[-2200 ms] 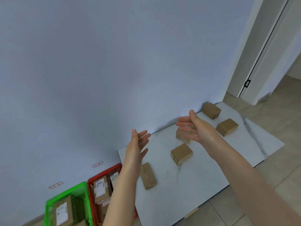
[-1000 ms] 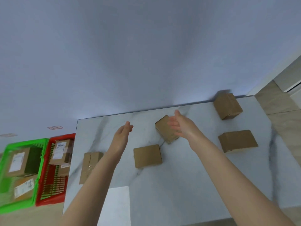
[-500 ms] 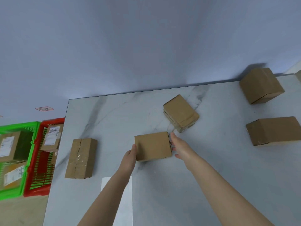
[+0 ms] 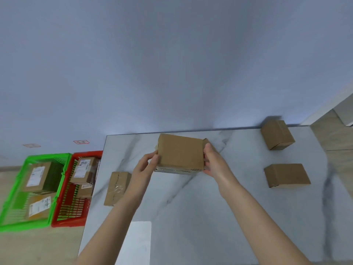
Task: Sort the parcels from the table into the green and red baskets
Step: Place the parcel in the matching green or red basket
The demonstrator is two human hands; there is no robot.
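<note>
A brown cardboard parcel (image 4: pixel 180 153) is held up over the marble table (image 4: pixel 200 203), tilted towards me. My left hand (image 4: pixel 146 165) grips its left edge and my right hand (image 4: pixel 213 162) grips its right edge. Three more parcels lie on the table: a flat one (image 4: pixel 116 187) at the left edge, one (image 4: pixel 277 137) at the back right by the wall, one (image 4: pixel 286 175) at the right. A corner of another parcel peeks out behind the held one. On the floor to the left stand the green basket (image 4: pixel 11 203) and the red basket (image 4: pixel 66 217), both holding labelled parcels.
A plain wall runs directly behind the table. A white sheet (image 4: pixel 137 240) lies near the table's front edge. Two small red labels (image 4: pixel 81 142) are stuck low on the wall above the baskets. A door frame (image 4: pixel 328 108) stands at the far right.
Both hands came down onto the middle parcel, closed on its two sides and lifted it off the table, tilting it up. The view has shifted lower and to the right.
</note>
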